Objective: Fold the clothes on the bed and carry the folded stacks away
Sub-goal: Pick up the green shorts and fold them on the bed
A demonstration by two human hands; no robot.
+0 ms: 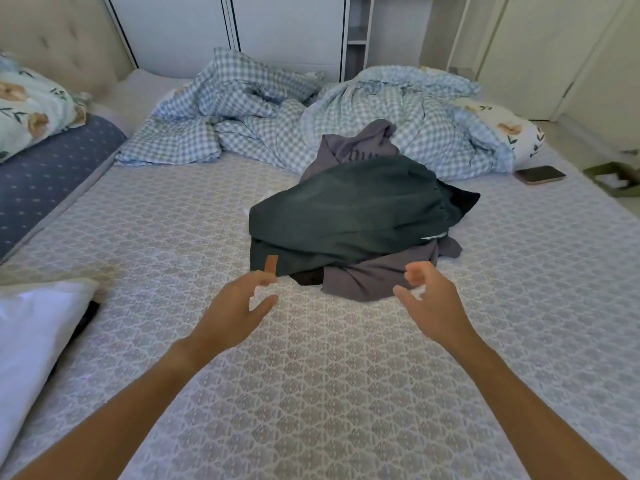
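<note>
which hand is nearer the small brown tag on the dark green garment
Left. The left hand has its fingertips just below the small brown tag; the right hand is off to the tag's right, by the grey garment.

Both bare forearms stretched forward, side by side — left hand (pixel 235 308) and right hand (pixel 433 294) empty, palms turned inward, fingers loosely spread and slightly curled — gripping nothing.

phone (pixel 539 174) – beside checked duvet (pixel 277 116)

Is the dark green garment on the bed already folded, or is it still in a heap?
Still in a heap. The dark green garment lies crumpled over grey clothes, its edges uneven; neither hand holds it.
</note>
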